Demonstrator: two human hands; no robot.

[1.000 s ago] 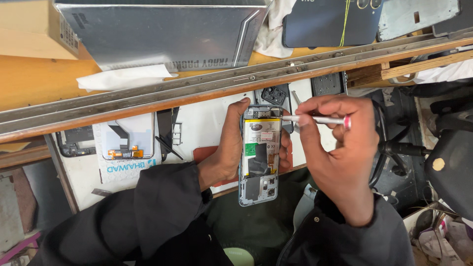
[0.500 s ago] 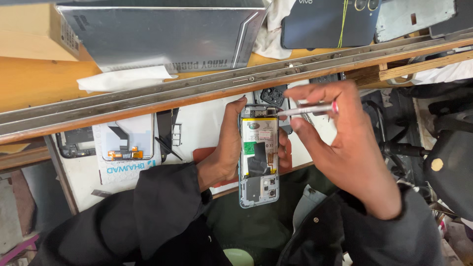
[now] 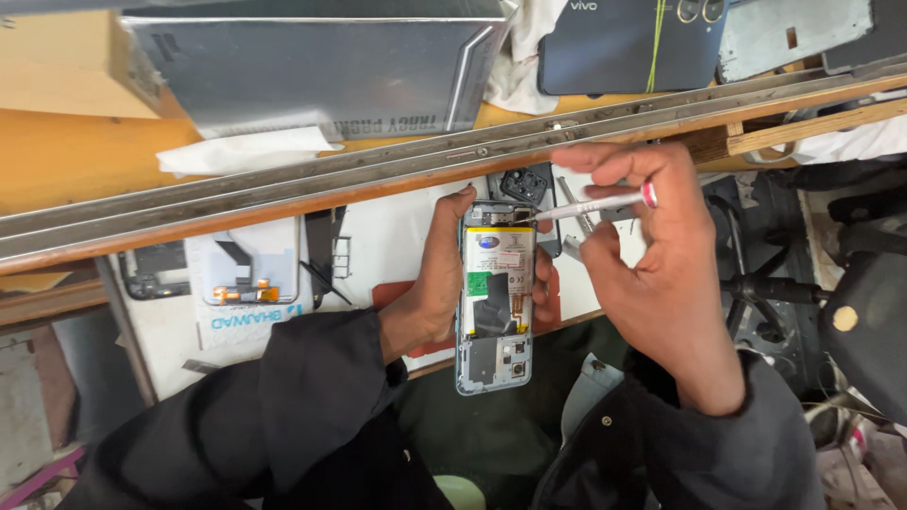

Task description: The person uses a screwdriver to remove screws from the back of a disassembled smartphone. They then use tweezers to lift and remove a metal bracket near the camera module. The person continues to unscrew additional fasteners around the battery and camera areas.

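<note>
Across the top of the view runs a wooden workbench (image 3: 76, 161) edged with a long metal rail (image 3: 378, 175); a grey metal panel (image 3: 321, 71) and a dark blue phone back cover (image 3: 624, 47) lie on it. Below the rail, the left hand (image 3: 435, 283) grips an opened smartphone (image 3: 496, 297) by its long edges, back removed, battery and boards exposed, held upright above the lap. The right hand (image 3: 652, 255) pinches a slim silver screwdriver (image 3: 590, 206) with a red end, its tip touching the phone's upper edge near the camera area. A detached screen part (image 3: 250, 269) lies to the left.
</note>
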